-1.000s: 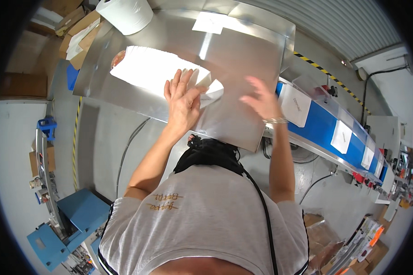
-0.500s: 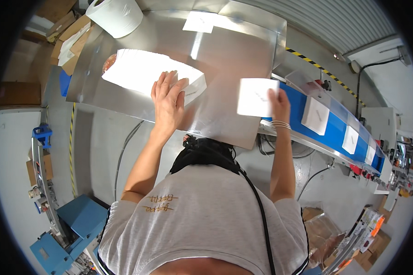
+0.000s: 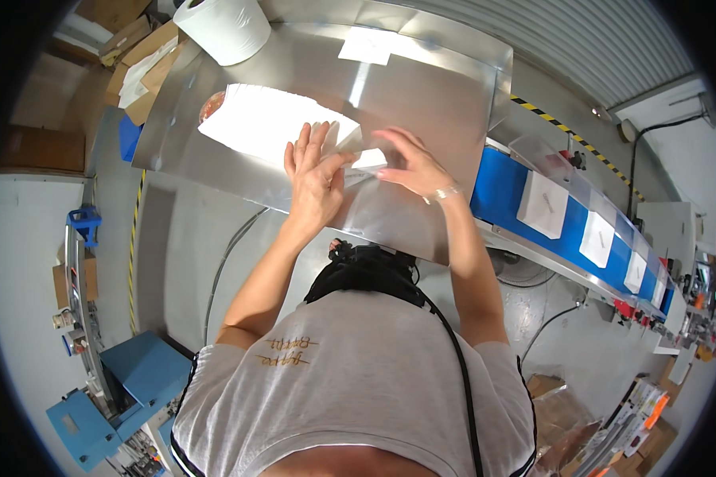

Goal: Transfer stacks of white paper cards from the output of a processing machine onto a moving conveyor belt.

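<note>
A long row of white square paper packets (image 3: 270, 123) leans in overlapping layers on the metal table. My left hand (image 3: 316, 176) rests its stretched, spread fingers against the row's near right end. Just right of it, my right hand (image 3: 418, 168) hangs with thumb and fingers apart and slightly blurred. Between the hands, a white packet (image 3: 368, 160) at the row's end tilts away from the others; my right fingertips are close to it, and whether they touch is unclear. A reddish round object (image 3: 212, 106) shows partly behind the row's far left end.
To the right, a blue conveyor belt (image 3: 501, 188) carries several white packets (image 3: 542, 205) beneath a clear side guard. A big white roll (image 3: 223, 30) stands at the table's back left. One white sheet (image 3: 365, 45) lies by the rear edge. Cardboard boxes (image 3: 139, 75) sit beyond the left side.
My right hand has let go of the packet it held near the belt and moved left to the row's end. Packets on the belt have shifted along it; one more lies there.
</note>
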{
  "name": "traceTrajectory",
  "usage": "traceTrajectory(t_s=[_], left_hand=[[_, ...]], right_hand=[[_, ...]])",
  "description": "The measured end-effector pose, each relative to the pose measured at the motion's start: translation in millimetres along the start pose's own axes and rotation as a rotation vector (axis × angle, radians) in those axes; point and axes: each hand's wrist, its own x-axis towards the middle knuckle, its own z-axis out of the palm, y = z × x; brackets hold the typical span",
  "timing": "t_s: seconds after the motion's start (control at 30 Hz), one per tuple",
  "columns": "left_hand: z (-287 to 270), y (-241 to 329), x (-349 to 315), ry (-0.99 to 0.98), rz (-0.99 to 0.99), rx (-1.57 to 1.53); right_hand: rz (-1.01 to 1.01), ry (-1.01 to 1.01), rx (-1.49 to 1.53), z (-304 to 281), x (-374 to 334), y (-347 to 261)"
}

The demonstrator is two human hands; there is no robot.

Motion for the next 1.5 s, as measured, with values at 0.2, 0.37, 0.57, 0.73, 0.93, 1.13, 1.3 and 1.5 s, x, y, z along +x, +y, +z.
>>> traceTrajectory(t_s=[0.2, 0.37, 0.57, 0.73, 0.93, 1.13, 1.3, 1.5], left_hand=[[-3.0, -20.8, 4.0, 0.085, -0.008, 0.110], [-7.4, -27.4, 2.9, 0.109, 0.009, 0.053], [-0.1, -28.1, 3.8, 0.169, 0.066, 0.039], [-1.4, -29.1, -1.2, 0.137, 0.055, 0.034], [-13.1, -21.0, 4.9, -0.012, 0.127, 0.069], [-7.0, -42.4, 10.8, 0.093, 0.013, 0.091], [-9.5, -40.7, 12.7, 0.129, 0.047, 0.073], [-6.8, -41.7, 10.8, 0.125, 0.072, 0.048]], right_hand=[[0.267, 0.120, 0.445, 12.4, -14.1, 27.4], [0.481, 0.626, -0.068, -60.7, -82.9, 86.8], [0.620, 0.871, -1.170, -120.2, -129.8, 97.4], [0.279, 0.351, -0.501, -77.0, -60.4, 59.4], [0.001, -0.056, -0.015, 18.4, 26.6, 15.9], [0.302, 0.243, 0.517, 7.6, -15.8, 29.4], [0.654, 0.674, -0.166, -79.0, -85.0, 93.2], [0.525, 0.853, -1.259, -105.6, -108.1, 79.1]])
